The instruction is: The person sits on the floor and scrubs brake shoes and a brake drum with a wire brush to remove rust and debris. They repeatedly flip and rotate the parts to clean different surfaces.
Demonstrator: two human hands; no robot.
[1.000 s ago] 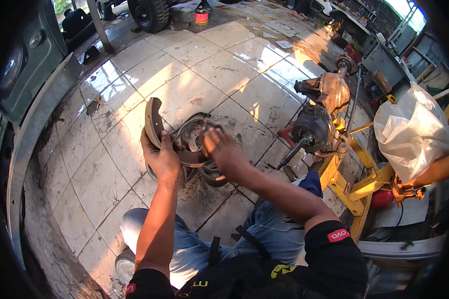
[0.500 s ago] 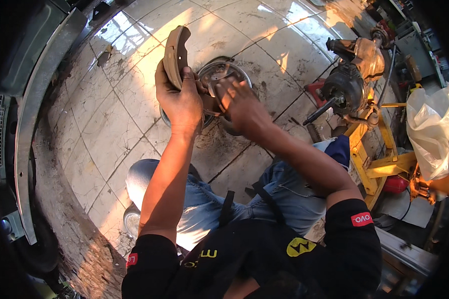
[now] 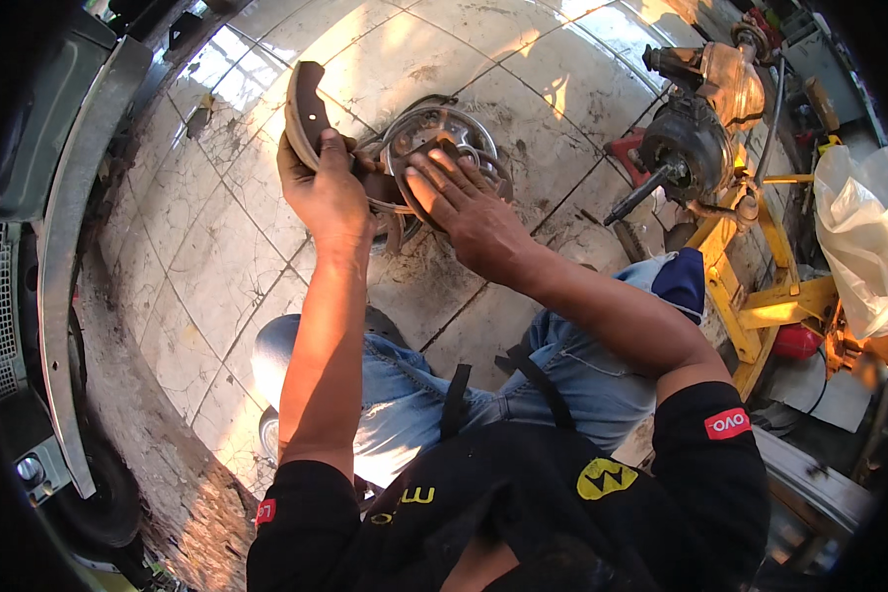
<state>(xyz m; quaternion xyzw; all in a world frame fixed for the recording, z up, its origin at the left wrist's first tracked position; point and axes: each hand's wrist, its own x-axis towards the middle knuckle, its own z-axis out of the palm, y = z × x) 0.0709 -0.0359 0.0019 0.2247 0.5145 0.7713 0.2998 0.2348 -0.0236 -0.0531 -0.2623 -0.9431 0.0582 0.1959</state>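
Observation:
My left hand (image 3: pixel 328 192) is closed around a curved brown brake shoe (image 3: pixel 309 109), which stands up past my fingers with a small hole in its face. To its right, my right hand (image 3: pixel 469 212) has its fingers laid long over a dark curved piece (image 3: pixel 413 193) that looks like a second brake shoe. Its edge shows along the left side of those fingers; the thumb is hidden. Beneath both hands, a round metal brake drum or backing plate (image 3: pixel 483 133) rests on the floor, partly covered by the hands.
Worn white tiles (image 3: pixel 217 247) spread around me. A greasy axle assembly (image 3: pixel 691 148) sits on a yellow stand (image 3: pixel 789 301) at the right, beside a translucent plastic bag (image 3: pixel 853 237). A grey-green vehicle body edge (image 3: pixel 69 237) runs along the left.
My left hand and its brake shoe have shifted left and slightly down. The right hand, blurred before, now shows clearly a little further left with the dark curved piece.

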